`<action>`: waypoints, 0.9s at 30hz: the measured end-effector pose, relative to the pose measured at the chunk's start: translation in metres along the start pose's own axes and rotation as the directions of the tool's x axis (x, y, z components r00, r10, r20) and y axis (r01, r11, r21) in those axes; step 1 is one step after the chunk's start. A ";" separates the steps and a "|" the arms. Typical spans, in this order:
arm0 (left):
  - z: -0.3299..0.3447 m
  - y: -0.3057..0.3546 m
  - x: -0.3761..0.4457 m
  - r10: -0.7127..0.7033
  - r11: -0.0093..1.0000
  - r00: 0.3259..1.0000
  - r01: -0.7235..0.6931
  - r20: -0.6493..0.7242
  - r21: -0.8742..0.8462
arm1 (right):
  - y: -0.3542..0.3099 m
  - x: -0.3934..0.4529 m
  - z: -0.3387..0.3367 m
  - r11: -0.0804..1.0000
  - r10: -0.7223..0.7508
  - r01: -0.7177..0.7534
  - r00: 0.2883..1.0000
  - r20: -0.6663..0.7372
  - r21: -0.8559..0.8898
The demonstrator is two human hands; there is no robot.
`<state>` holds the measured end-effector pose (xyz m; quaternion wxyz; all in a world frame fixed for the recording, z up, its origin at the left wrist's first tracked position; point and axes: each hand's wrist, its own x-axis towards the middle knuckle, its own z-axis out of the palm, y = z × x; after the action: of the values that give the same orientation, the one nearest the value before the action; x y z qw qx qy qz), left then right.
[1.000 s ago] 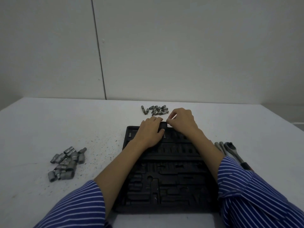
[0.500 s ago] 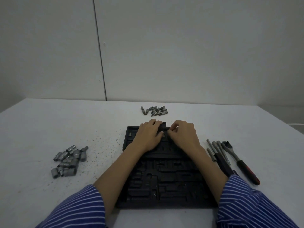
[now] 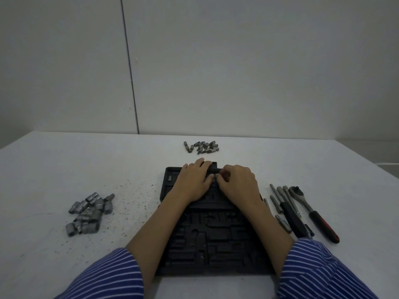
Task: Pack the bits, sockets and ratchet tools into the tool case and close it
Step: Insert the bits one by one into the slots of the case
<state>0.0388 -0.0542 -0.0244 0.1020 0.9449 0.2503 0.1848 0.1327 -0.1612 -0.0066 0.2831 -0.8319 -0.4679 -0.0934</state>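
1 white table (image 3: pixel 64 169) carries everything, its surface speckled with dark specks left of the middle. On it, nearest the person, lies 1 black tool case (image 3: pixel 211 244), open and flat, its moulded slots mostly bare; 1 small grey piece sits in a slot at its far-left corner, and what else fills the far row is hidden by the hands. 2 forearms in blue-striped sleeves (image 3: pixel 319 270) reach across the case. The left hand (image 3: pixel 192 184) lies palm down on the far part of the case, fingers curled over its far rim and gripping it. The right hand (image 3: pixel 237 184) rests just beside it, touching it, fingertips bent and pinching something small at the far row; what it pinches is too small to tell, likely 1 bit. To the right of the case, near the right forearm, lies 1 ratchet (image 3: pixel 313 214) with a red-and-black handle, and just beside it a row of about 7 extension bars and drivers (image 3: pixel 285 208), 1 with a black handle. Well to the left of the case, apart from both hands, sits 1 heap of roughly 12 grey sockets (image 3: pixel 88 214), touching each other. Beyond the case, just past the left fingertips, lies 1 cluster of roughly 15 bits (image 3: pixel 201 147); exact counts cannot be read.
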 end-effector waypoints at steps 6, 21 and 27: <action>0.000 0.002 -0.002 0.000 1.000 1.000 0.000 0.006 0.009 | 0.007 -0.003 -0.006 0.978 0.070 -0.079 0.996 0.054 0.192; -0.003 0.004 -0.004 -0.002 1.000 1.000 0.001 0.003 0.027 | 0.008 -0.002 -0.007 0.958 0.146 -0.161 0.986 0.079 0.238; -0.003 0.004 -0.003 -0.005 1.000 1.000 0.005 0.009 0.027 | 0.007 -0.002 -0.006 0.958 0.156 -0.168 0.985 0.069 0.233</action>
<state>0.0368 -0.0589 -0.0220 0.0909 0.9464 0.2547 0.1768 0.1383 -0.1688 -0.0046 0.3758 -0.8296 -0.4129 0.0076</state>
